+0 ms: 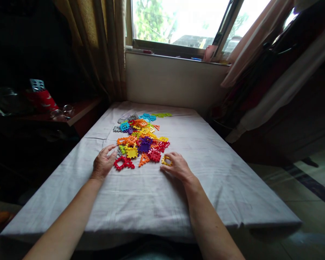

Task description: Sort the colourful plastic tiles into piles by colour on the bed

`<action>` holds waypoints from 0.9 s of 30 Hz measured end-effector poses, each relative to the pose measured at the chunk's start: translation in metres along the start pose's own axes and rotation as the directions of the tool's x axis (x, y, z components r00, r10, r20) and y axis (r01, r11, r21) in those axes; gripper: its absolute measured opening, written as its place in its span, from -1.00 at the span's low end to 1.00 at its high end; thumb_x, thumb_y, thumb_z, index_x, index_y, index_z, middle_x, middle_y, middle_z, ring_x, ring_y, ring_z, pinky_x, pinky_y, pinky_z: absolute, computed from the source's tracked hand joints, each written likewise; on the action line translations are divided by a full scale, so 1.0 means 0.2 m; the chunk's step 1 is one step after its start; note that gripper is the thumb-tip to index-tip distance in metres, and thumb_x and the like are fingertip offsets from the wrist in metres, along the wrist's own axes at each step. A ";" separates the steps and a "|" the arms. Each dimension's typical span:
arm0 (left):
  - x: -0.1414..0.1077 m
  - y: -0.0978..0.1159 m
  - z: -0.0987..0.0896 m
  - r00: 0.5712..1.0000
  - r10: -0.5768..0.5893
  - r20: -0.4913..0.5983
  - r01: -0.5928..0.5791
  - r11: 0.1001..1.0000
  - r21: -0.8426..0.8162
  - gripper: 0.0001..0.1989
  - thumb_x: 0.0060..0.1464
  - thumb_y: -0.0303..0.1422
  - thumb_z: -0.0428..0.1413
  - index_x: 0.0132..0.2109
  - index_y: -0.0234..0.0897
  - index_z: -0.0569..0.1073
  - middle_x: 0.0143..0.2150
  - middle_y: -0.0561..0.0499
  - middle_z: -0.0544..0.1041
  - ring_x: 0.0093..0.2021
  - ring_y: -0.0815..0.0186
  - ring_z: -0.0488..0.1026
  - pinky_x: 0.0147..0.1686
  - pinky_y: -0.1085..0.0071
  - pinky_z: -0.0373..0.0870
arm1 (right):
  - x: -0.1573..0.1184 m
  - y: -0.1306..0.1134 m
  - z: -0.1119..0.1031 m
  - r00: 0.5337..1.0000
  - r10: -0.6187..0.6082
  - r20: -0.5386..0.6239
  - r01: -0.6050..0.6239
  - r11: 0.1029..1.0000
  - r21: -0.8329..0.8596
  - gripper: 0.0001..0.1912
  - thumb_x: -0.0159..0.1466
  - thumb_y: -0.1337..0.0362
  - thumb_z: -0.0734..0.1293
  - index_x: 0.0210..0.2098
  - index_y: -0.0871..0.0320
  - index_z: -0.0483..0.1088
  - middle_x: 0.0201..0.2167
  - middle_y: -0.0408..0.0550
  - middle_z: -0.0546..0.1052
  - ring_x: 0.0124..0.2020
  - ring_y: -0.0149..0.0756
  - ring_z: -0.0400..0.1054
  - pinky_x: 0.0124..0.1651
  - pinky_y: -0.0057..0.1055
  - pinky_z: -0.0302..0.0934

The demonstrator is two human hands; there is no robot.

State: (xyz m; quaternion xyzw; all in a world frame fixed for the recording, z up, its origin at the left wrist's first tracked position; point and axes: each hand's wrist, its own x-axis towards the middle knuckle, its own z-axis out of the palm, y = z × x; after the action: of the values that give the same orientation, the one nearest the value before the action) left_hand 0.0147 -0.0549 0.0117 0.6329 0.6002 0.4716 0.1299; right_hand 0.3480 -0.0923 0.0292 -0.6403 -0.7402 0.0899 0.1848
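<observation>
A pile of colourful plastic interlocking pieces lies on the cloth-covered table (141, 195). My right hand (176, 166) holds a yellow open-centred piece (167, 161) between thumb and fingers, just right of the pile. Fingers apart and with nothing in it, my left hand (104, 161) rests at the pile's left edge, beside a red open piece (120, 163). Between the hands are a yellow square piece (132, 152), a purple square piece (144, 146), an orange triangular piece (144, 159) and a red square piece (154, 155).
Blue pieces (147, 117) and green pieces (161, 115) lie at the pile's far end. Behind the table are a wall (162, 79) and a window. A side table with glasses (62, 112) stands left; clothes (281, 94) hang at the right.
</observation>
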 end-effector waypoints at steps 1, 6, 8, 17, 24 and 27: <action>0.01 -0.01 0.00 0.999 -0.026 -0.031 0.026 1.000 0.008 -0.59 0.08 -0.11 0.06 -0.03 -0.24 0.53 0.00 -0.11 0.61 -0.02 0.16 0.57 -0.11 0.31 0.56 | -0.01 0.01 0.00 1.000 -0.005 -0.003 0.005 1.000 -0.007 -0.62 0.16 0.15 0.47 -0.03 0.08 0.54 -0.06 0.01 0.57 -0.03 -0.16 0.41 0.04 -0.33 0.24; 0.02 -0.02 0.00 0.994 -0.084 -0.075 0.085 0.996 0.008 -0.59 0.06 -0.12 0.07 -0.02 -0.23 0.53 -0.14 -0.08 0.64 -0.08 0.17 0.59 -0.17 0.33 0.55 | 0.03 -0.04 0.03 0.981 0.001 -0.192 0.018 0.995 0.097 -0.70 0.22 0.17 0.43 -0.05 0.06 0.54 -0.10 0.01 0.58 -0.06 -0.17 0.43 0.04 -0.28 0.29; 0.02 -0.02 0.01 0.995 -0.079 -0.057 0.079 0.997 -0.004 -0.58 0.04 -0.12 0.08 -0.02 -0.23 0.54 -0.11 -0.08 0.64 -0.09 0.18 0.59 -0.14 0.31 0.56 | 0.08 -0.12 0.05 0.958 -0.058 -0.281 0.111 0.978 0.178 -0.67 0.21 0.12 0.44 -0.04 0.04 0.53 -0.07 0.01 0.58 -0.03 -0.16 0.43 0.08 -0.24 0.29; 0.01 -0.02 0.02 0.999 -0.042 -0.021 0.041 0.999 -0.029 -0.62 0.07 -0.14 0.09 -0.03 -0.21 0.54 -0.05 -0.07 0.63 -0.08 0.19 0.59 -0.06 0.26 0.55 | 0.19 -0.15 0.12 0.954 -0.053 -0.294 0.133 0.957 0.259 -0.72 0.23 0.16 0.43 -0.08 0.06 0.52 -0.06 0.00 0.58 -0.01 -0.16 0.44 0.11 -0.21 0.29; 0.02 -0.04 0.02 0.997 -0.071 -0.013 0.071 0.997 -0.041 -0.60 0.06 -0.14 0.08 -0.02 -0.21 0.53 -0.05 -0.07 0.64 -0.08 0.20 0.58 -0.11 0.31 0.55 | 0.12 -0.13 0.15 0.983 -0.110 -0.150 0.133 0.979 0.153 -0.67 0.14 0.26 0.46 -0.08 0.03 0.53 -0.04 -0.02 0.57 0.00 -0.16 0.40 0.11 -0.23 0.26; 0.02 -0.04 0.01 0.994 -0.107 -0.019 0.106 0.994 -0.026 -0.56 0.04 -0.11 0.09 0.00 -0.22 0.53 -0.08 -0.09 0.64 -0.13 0.20 0.59 -0.13 0.30 0.55 | 0.13 -0.08 0.11 0.978 -0.040 -0.206 0.081 0.978 0.193 -0.69 0.17 0.23 0.44 -0.08 0.06 0.52 -0.06 0.00 0.57 -0.01 -0.18 0.40 0.11 -0.26 0.25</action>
State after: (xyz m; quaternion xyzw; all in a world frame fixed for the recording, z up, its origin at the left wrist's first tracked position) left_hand 0.0113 -0.0491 0.0067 0.5935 0.6284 0.4779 0.1566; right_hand 0.3210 -0.0664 0.0190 -0.6013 -0.7240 0.0932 0.3248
